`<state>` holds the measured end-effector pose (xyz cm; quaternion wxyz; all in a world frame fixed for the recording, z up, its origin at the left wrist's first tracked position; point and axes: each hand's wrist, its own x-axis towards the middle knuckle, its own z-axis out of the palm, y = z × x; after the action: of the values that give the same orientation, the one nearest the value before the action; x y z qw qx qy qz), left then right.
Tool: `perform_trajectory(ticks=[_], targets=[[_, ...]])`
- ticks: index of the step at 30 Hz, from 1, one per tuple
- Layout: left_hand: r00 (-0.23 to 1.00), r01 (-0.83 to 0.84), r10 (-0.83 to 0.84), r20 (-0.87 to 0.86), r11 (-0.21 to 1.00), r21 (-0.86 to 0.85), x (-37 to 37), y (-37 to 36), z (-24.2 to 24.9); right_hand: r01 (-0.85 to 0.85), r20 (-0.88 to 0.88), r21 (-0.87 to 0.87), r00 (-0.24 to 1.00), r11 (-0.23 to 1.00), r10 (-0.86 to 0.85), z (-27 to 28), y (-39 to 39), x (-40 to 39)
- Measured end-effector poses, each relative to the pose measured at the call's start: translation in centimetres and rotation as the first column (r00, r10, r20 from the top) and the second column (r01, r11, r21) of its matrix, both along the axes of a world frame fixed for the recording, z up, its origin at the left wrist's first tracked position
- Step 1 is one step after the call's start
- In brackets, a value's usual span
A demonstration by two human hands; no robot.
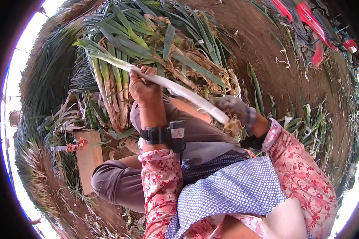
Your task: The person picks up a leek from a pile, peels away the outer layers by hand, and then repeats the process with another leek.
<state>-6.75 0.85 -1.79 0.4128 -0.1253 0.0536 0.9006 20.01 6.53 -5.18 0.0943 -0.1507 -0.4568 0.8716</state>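
A long white leek (179, 91) slants across the view, its green top at the upper left and its root tuft at the lower right. My left hand (143, 85) is bare, with its fingers wrapped round the upper part of the stalk. Close to the root end, my right hand (235, 110), in a greyish glove, is closed on the same stalk; its fingertips are partly blurred. Beyond my left hand lies a heap of leeks (123, 32) with green leaves and brown, dry outer skins.
A wooden board (88, 159) lies at the lower left, with a knife with a wrapped orange handle (80, 144) across its top end. Red and black tools (313, 24) rest on the soil at the upper right. Loose leaves (315, 123) lie at the right.
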Motion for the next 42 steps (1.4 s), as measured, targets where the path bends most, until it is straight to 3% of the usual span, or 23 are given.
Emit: perform_trajectory(ticks=[1,3,6,8,9,11,12,16,18,19,21,22,24,26,29,31,32,33,35,39,40,41,42], targets=[[0.998,-0.026,0.024,-0.059,0.999,-0.047,0.0,0.2,-0.2,0.083,0.004,0.03,0.997,0.996,-0.083,-0.2,-0.5,1.6],[0.984,-0.037,0.027,-0.178,0.998,-0.054,-0.2,0.2,-0.6,0.081,0.278,0.486,0.929,0.87,-0.242,2.4,-1.6,5.2],[0.971,-0.11,0.081,-0.223,0.987,-0.12,-0.4,0.1,-0.4,-0.085,0.672,0.461,0.684,0.883,-0.285,2.2,-1.0,11.4],[0.934,-0.153,0.061,-0.351,0.959,-0.24,0.6,0.0,-0.4,-0.446,0.719,0.695,0.438,0.565,-0.54,-0.2,-0.1,14.7],[0.924,-0.184,0.057,-0.378,0.933,-0.308,1.4,0.0,-0.2,-0.634,0.771,0.609,0.33,0.476,-0.545,-1.3,0.1,16.3],[0.921,-0.222,0.133,-0.366,0.951,-0.214,1.3,-0.3,0.6,-0.771,0.782,0.496,0.196,0.4,-0.591,-2.4,-0.7,17.4],[0.939,-0.255,0.188,-0.286,0.942,-0.217,1.2,-0.3,1.5,-0.801,0.826,0.413,0.129,0.434,-0.549,-3.0,-0.9,17.3],[0.902,-0.33,0.269,-0.338,0.934,-0.136,-2.7,-3.7,5.6,-0.476,0.942,0.333,0.208,0.814,-0.264,-5.7,-1.2,16.1],[0.669,-0.427,0.313,-0.674,0.904,-0.005,-7.9,-7.4,7.0,-0.638,0.886,0.463,0.313,0.616,-0.341,-6.1,-1.6,15.7],[0.51,-0.576,0.236,-0.827,0.808,-0.124,-12.6,-10.5,8.1,-0.689,0.848,0.525,0.375,0.499,-0.374,-6.1,-1.4,14.8],[0.264,-0.869,-0.087,-0.961,0.41,-0.276,-22.0,-16.6,10.2,-0.585,0.902,0.431,0.299,0.688,-0.311,-3.5,-1.7,12.0],[0.282,-0.899,-0.047,-0.958,0.337,-0.281,-25.4,-19.8,11.9,-0.519,0.929,0.366,0.255,0.773,-0.268,-2.4,-1.9,11.5],[0.418,-0.843,0.289,-0.861,0.478,-0.248,-29.7,-25.9,16.3,-0.589,0.911,0.413,0.269,0.695,-0.314,-2.9,-1.3,11.6],[0.513,-0.796,0.355,-0.782,0.538,-0.278,-30.1,-29.6,16.5,-0.605,0.9,0.435,0.264,0.667,-0.348,-3.8,-1.9,12.4],[0.678,-0.66,0.249,-0.691,0.62,-0.425,-27.4,-30.9,11.7,-0.796,0.924,0.357,0.224,0.49,-0.309,-6.7,-2.1,13.4],[0.757,-0.539,0.116,-0.644,0.667,-0.514,-24.1,-26.4,9.2,-0.833,0.925,0.374,0.304,0.408,-0.229,-7.8,-2.2,13.2],[0.783,-0.426,0.01,-0.621,0.737,-0.525,-21.8,-23.8,8.9,-0.862,0.916,0.395,0.344,0.318,-0.206,-10.8,-1.8,14.3],[0.796,-0.306,-0.093,-0.599,0.791,-0.53,-19.5,-20.7,9.2,-0.914,0.932,0.361,0.349,0.183,-0.093,-9.0,-1.1,12.1],[0.776,-0.043,-0.226,-0.588,0.913,-0.407,-13.8,-13.7,11.0,-0.782,0.904,0.424,0.331,0.457,-0.272,-9.1,-0.1,10.0],[0.761,0.292,-0.404,-0.508,0.912,-0.287,-4.3,-4.7,13.3,-0.488,0.638,0.77,0.587,0.411,-0.498,-8.0,3.1,4.8],[0.77,0.335,-0.437,-0.465,0.897,-0.289,-2.2,-3.0,13.6,-0.462,0.684,0.729,0.532,0.505,-0.5,-6.2,4.1,2.9],[0.779,0.385,-0.46,-0.426,0.887,-0.254,-0.5,-1.4,13.3,-0.444,0.601,0.797,0.524,0.41,-0.603,-8.2,5.3,2.6],[0.785,0.431,-0.483,-0.387,0.876,-0.217,1.1,-0.1,12.8,-0.376,0.561,0.828,0.522,0.417,-0.643,-8.1,6.4,1.7]])
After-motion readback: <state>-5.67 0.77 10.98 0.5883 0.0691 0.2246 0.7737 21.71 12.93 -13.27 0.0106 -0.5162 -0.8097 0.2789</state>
